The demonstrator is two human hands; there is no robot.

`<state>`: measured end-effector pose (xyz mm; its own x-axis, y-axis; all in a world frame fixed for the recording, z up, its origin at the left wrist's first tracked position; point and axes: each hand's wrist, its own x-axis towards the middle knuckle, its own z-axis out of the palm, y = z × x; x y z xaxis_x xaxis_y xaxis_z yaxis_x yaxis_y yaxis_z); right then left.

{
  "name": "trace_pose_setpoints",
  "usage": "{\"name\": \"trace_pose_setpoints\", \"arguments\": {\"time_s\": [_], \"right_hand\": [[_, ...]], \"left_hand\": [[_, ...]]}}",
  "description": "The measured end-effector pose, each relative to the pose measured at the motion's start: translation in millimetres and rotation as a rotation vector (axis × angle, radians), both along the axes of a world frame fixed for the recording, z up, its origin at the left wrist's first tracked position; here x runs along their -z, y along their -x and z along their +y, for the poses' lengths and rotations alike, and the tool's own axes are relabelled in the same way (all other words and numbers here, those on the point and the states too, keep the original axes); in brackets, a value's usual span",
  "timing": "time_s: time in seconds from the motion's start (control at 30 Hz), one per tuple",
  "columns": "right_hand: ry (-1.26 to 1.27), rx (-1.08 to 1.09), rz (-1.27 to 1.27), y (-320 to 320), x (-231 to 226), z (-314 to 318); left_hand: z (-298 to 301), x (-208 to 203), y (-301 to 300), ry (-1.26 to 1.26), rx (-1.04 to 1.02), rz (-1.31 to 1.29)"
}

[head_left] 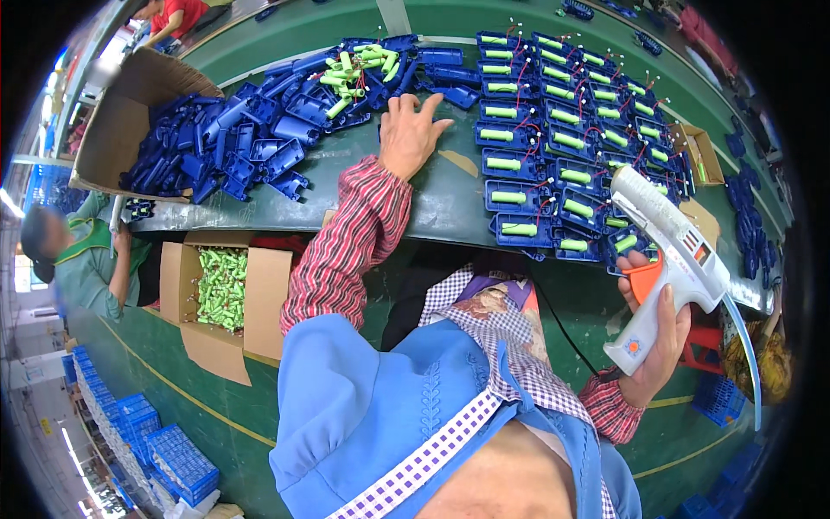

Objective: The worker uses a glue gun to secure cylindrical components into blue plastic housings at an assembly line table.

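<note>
My left hand [410, 137] reaches over the dark green workbench [346, 177], fingers spread, holding nothing that I can see. Just beyond its fingertips lie blue plastic housing halves [455, 93]. A white and orange hot glue gun [670, 233] is gripped in my right hand [661, 342], its orange trigger under my fingers and its nozzle pointing up and left. Beneath the nozzle, rows of open blue housings [514, 197] each hold a light green battery cell [504, 164] with thin red wires.
Left on the bench, a tipped cardboard box [112, 130] spills loose blue housings [251, 138]. Loose green cells [359, 65] top that pile. Below stands an open carton of green cells [222, 290]. A glue stick [745, 355] trails from the gun. A co-worker [86, 251] sits left.
</note>
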<state>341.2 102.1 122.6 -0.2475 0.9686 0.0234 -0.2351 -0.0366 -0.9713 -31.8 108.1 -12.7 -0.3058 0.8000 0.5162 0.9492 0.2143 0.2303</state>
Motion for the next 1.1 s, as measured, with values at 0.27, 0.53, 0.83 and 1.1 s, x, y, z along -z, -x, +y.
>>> {"name": "trace_pose_setpoints", "arguments": {"time_s": [0.27, 0.53, 0.83, 1.1], "right_hand": [[0.002, 0.000, -0.005, -3, -2, 1], [0.025, -0.003, -0.029, 5, -5, 6], [0.036, -0.043, -0.006, 14, -8, 4], [0.026, -0.023, -0.010, 4, -6, 1]], "left_hand": [[4, 6, -6, 0.029, -0.017, -0.006], [-54, -2, 3, -0.106, 0.149, -0.051], [-30, -3, 6, 0.158, -0.218, 0.119], [-5, 5, -18, 0.194, -0.156, 0.088]]}}
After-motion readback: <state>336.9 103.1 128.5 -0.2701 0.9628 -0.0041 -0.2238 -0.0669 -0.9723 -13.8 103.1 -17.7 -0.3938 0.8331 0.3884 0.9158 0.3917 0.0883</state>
